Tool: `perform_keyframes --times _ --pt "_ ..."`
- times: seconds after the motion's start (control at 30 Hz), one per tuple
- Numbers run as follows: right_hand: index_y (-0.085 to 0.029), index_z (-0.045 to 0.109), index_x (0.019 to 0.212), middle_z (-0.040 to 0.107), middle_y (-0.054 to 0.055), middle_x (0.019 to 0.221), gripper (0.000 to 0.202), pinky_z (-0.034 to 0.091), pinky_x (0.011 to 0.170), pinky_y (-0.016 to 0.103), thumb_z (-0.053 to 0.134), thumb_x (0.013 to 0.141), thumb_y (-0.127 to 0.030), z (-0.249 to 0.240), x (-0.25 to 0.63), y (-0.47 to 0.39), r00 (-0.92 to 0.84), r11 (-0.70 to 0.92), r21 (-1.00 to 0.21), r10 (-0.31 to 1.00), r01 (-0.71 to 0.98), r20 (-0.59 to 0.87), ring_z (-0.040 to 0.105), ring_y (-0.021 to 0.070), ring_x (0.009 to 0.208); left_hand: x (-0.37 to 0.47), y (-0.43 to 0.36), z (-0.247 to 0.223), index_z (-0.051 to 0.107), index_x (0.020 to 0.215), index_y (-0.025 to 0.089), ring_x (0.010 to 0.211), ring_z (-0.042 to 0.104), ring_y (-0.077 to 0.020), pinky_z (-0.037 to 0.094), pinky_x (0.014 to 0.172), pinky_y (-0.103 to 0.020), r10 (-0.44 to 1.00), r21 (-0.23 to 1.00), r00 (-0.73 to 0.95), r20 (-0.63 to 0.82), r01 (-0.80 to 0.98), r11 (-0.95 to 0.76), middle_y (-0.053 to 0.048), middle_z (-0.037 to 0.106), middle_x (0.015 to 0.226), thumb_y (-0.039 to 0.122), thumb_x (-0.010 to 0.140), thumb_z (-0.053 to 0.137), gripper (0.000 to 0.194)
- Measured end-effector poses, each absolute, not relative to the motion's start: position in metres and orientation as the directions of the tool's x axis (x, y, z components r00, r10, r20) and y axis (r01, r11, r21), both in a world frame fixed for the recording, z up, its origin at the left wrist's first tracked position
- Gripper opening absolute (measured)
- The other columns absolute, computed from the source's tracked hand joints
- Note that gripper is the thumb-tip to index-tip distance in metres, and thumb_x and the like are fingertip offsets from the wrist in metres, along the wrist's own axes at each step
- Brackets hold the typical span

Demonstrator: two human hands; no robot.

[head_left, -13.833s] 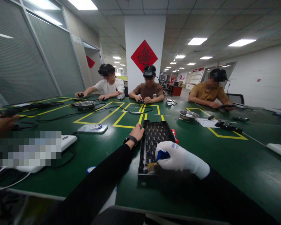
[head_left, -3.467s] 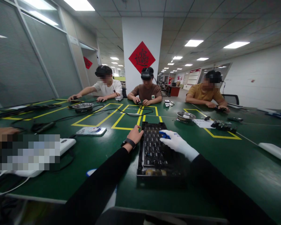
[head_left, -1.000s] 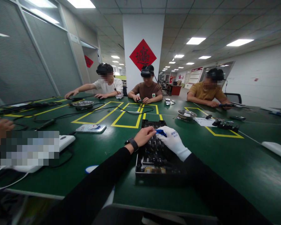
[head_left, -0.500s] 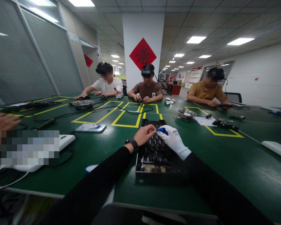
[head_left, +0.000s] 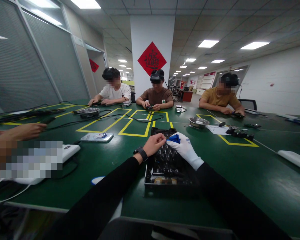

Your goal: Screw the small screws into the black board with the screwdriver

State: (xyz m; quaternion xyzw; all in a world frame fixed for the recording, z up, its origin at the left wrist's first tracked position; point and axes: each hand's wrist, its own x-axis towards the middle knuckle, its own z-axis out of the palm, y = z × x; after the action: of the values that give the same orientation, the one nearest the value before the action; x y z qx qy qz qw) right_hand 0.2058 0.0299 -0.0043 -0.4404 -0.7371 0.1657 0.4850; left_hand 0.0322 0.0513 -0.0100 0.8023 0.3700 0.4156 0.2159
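Observation:
Directly before me an open black case [head_left: 157, 172] lies on the green table, filled with small dark shiny parts and a yellowish-brown strip near its front edge. My left hand [head_left: 154, 145], bare with a dark band at the wrist, is closed in a pinch over the case's left side. Facing it, my right hand [head_left: 186, 148] wears a white glove with blue fingertips, and its fingers are curled together. The fingertips of both hands nearly meet above the case. Whatever sits between them is too small or hidden to make out.
Left of me, a white device [head_left: 71, 149] with cables lies by another person's hand [head_left: 27, 131]. A clear packet [head_left: 97, 137] lies ahead of it. Farther off are metal bowls [head_left: 199, 122], black parts [head_left: 240, 133] and a white paper [head_left: 216, 129]. Three people sit opposite.
My right hand's fingers have turned slightly, showing more of the blue. My left hand stays nearly still. The neighbour's hand at left has moved right, now holding a dark tool.

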Motion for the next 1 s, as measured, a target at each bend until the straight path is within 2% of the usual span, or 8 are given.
perform_keyframes --times 0.2,0.33,0.5,0.67,0.83,1.0 --pt "-0.016 0.054 0.077 0.057 0.0 0.068 0.032 0.041 0.058 0.026 0.061 0.064 -0.045 -0.003 0.205 0.029 -0.073 0.515 -0.711 0.83 0.479 0.553 0.052 0.013 0.062 0.031 0.055 -0.011 0.051 0.076 0.013 0.055 0.035 -0.0065 0.029 0.052 -0.018 0.755 0.728 0.438 0.488 0.272 -0.629 0.004 0.043 0.061 0.033 0.079 0.044 0.021" --pt "-0.016 0.054 0.076 0.057 0.0 0.067 0.031 0.04 0.058 0.026 0.059 0.066 -0.046 -0.002 0.205 0.027 -0.086 0.521 -0.707 0.829 0.478 0.553 0.051 0.0131 0.062 0.028 0.057 -0.01 0.051 0.078 0.014 0.053 0.034 -0.006 0.027 0.049 -0.017 0.77 0.779 0.465 0.437 0.232 -0.583 0.004 0.04 0.059 0.037 0.079 0.044 0.024" --pt "-0.017 0.054 0.073 0.056 -0.001 0.065 0.028 0.038 0.058 0.025 0.055 0.07 -0.045 -0.001 0.205 0.025 -0.149 0.541 -0.689 0.825 0.482 0.544 0.049 0.0122 0.061 0.025 0.061 -0.011 0.048 0.082 0.014 0.048 0.033 -0.005 0.024 0.046 -0.017 0.758 0.869 0.539 0.367 0.093 -0.487 0.006 0.037 0.055 0.04 0.078 0.046 0.027" --pt "-0.017 0.053 0.074 0.054 -0.001 0.066 0.023 0.039 0.06 0.025 0.051 0.074 -0.04 -0.003 0.205 0.027 -0.195 0.578 -0.641 0.8 0.505 0.568 0.048 0.012 0.062 0.026 0.06 -0.012 0.049 0.078 0.013 0.047 0.029 -0.0045 0.022 0.045 -0.017 0.789 0.843 0.474 0.391 0.161 -0.514 0.006 0.036 0.054 0.037 0.078 0.046 0.024" --pt "-0.017 0.054 0.079 0.057 0.002 0.077 0.014 0.039 0.072 0.027 0.046 0.078 -0.028 -0.006 0.206 0.032 -0.232 0.634 -0.532 0.737 0.561 0.635 0.052 0.014 0.074 0.029 0.057 -0.012 0.049 0.074 0.013 0.051 0.033 -0.0052 0.025 0.049 -0.017 0.79 0.785 0.421 0.445 0.242 -0.571 0.005 0.04 0.058 0.033 0.078 0.045 0.021" --pt "-0.019 0.061 0.079 0.058 0.003 0.081 0.016 0.039 0.075 0.027 0.045 0.078 -0.022 -0.004 0.21 0.032 -0.251 0.663 -0.479 0.7 0.576 0.668 0.053 0.0143 0.078 0.03 0.057 -0.012 0.049 0.075 0.014 0.05 0.033 -0.006 0.026 0.049 -0.018 0.793 0.747 0.408 0.452 0.313 -0.587 0.005 0.039 0.056 0.034 0.079 0.044 0.021"
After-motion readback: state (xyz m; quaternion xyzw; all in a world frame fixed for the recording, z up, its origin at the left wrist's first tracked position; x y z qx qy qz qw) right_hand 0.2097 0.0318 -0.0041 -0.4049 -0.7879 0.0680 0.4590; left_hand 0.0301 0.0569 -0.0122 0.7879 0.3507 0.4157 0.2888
